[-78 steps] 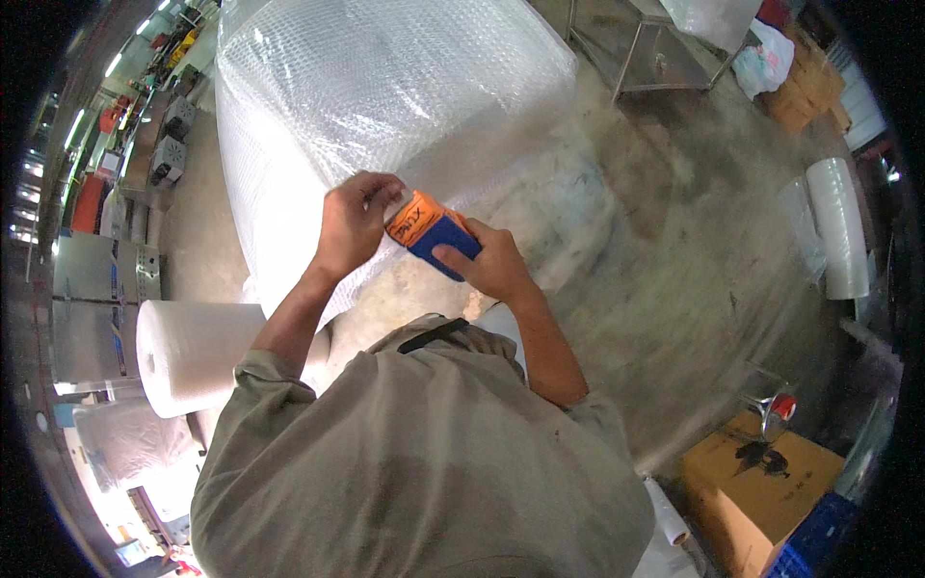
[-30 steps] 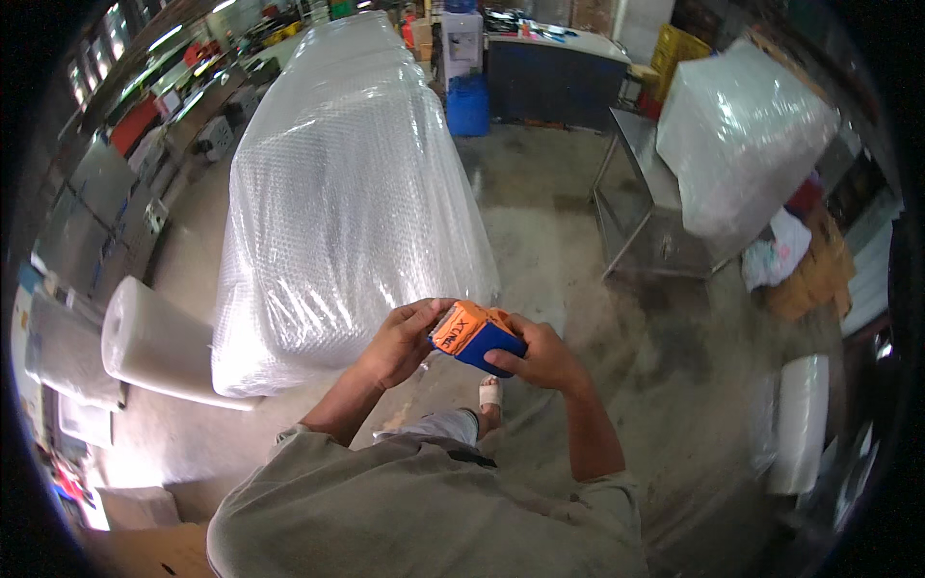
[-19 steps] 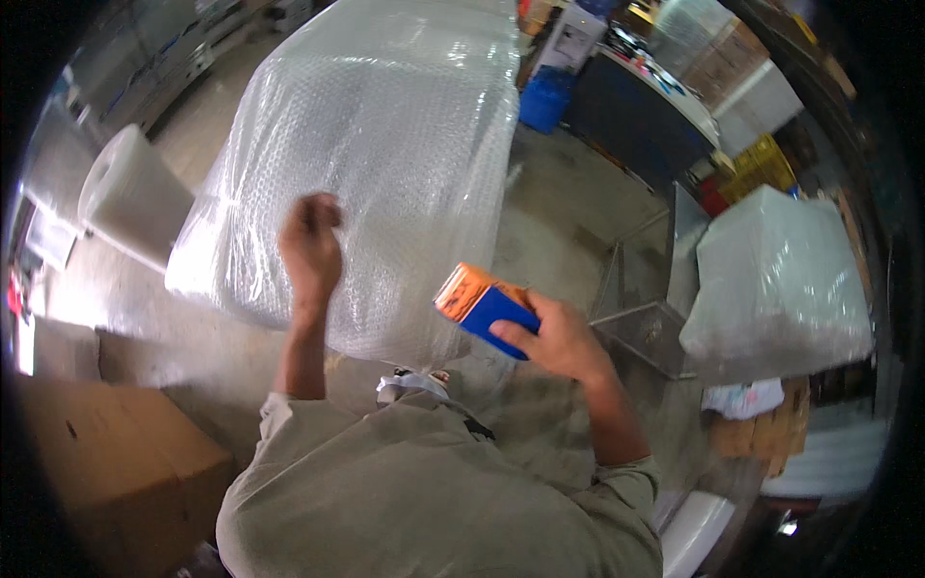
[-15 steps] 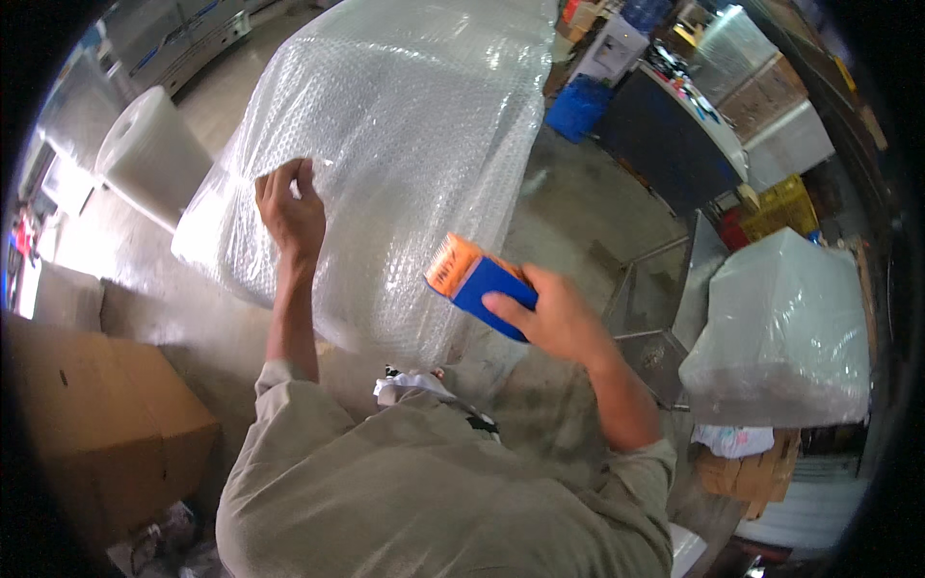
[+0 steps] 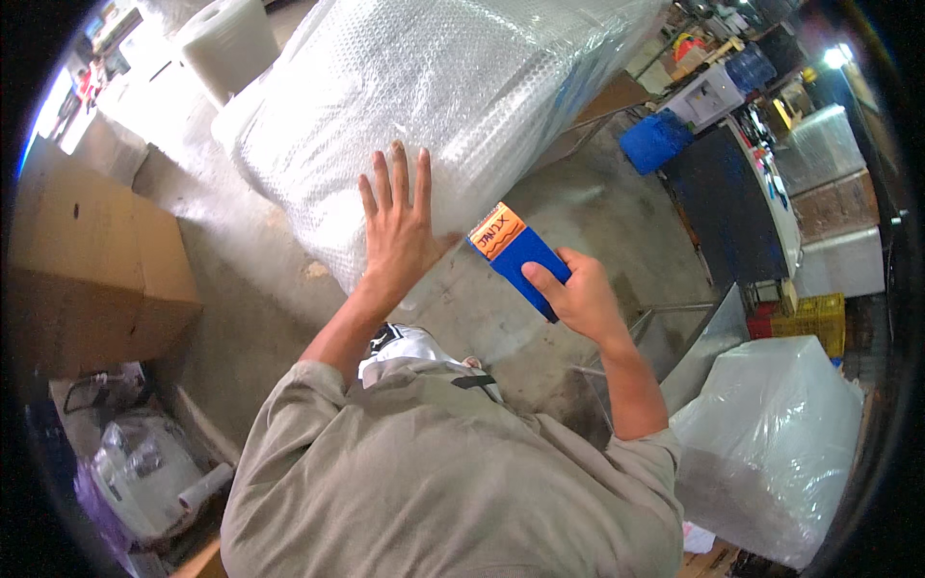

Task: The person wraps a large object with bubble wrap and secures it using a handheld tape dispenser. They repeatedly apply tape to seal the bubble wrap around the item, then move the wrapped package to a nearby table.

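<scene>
A large bulky item covered in bubble wrap point(image 5: 405, 67) stands in front of me. My left hand point(image 5: 397, 241) lies with fingers stretched and spread against the lower right part of this wrap, near its edge. Gripped in my right hand point(image 5: 590, 301) is a tape dispenser point(image 5: 520, 260), blue with an orange end and what looks like a toothed edge. My right thumb rests on its blue face. The dispenser is held to the right of the wrapped item, its orange end pointing up and left toward my left hand.
A big cardboard box point(image 5: 96, 265) stands at left, with loose clear plastic point(image 5: 145, 467) below it. Behind the wrapped item is a white roll point(image 5: 226, 48). To the right are a dark-fronted table point(image 5: 723, 202), a blue bin point(image 5: 657, 142) and a plastic-wrapped block point(image 5: 776, 443).
My left hand has gone from a pinch on the wrap's left side to lying spread at its lower right. The view has turned; my right hand still grips the dispenser.
</scene>
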`<state>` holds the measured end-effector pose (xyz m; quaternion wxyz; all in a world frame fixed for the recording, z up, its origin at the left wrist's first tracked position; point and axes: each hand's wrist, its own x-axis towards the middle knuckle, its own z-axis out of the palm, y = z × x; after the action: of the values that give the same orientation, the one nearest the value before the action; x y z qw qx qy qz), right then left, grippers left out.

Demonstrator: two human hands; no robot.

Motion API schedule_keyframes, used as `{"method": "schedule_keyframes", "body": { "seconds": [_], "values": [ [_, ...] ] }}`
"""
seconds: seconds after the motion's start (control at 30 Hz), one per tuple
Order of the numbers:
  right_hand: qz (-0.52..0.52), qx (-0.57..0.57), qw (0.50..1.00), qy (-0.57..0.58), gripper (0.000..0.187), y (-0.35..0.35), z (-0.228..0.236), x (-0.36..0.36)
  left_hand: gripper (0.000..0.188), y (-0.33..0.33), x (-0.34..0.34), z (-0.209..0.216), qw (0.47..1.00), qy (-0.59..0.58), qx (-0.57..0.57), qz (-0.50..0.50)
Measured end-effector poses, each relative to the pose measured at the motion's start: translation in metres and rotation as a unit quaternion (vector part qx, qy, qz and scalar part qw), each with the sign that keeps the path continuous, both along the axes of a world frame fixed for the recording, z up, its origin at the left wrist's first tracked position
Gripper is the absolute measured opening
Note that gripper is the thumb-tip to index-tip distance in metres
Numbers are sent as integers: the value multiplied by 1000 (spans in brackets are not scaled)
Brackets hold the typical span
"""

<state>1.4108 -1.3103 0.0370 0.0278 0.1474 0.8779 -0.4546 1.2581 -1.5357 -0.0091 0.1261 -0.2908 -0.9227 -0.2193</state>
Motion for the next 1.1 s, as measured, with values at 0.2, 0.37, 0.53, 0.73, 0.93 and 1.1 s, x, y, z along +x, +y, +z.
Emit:
{"method": "schedule_keyframes", "body": {
  "seconds": [0.2,0.37,0.53,0.73,0.93,1.1],
  "values": [
    [47,-46,992,110,60,35,-120,-36,94,7,-13,-33,995,20,-91,23],
    [78,-204,972,85,63,54,-209,-77,86,23,13,-18,984,27,-158,-82],
    [108,-95,990,-13,63,74,-254,-47,75,55,32,-76,853,164,-445,-219],
    [166,321,928,-86,61,75,-235,-72,75,64,35,-130,690,317,-642,-102],
    [179,271,927,-185,66,64,-230,-36,68,66,36,-145,636,383,-669,-42],
    [-55,-27,980,-191,67,11,-279,97,56,61,39,-162,730,288,-589,-192]
  ]
}}
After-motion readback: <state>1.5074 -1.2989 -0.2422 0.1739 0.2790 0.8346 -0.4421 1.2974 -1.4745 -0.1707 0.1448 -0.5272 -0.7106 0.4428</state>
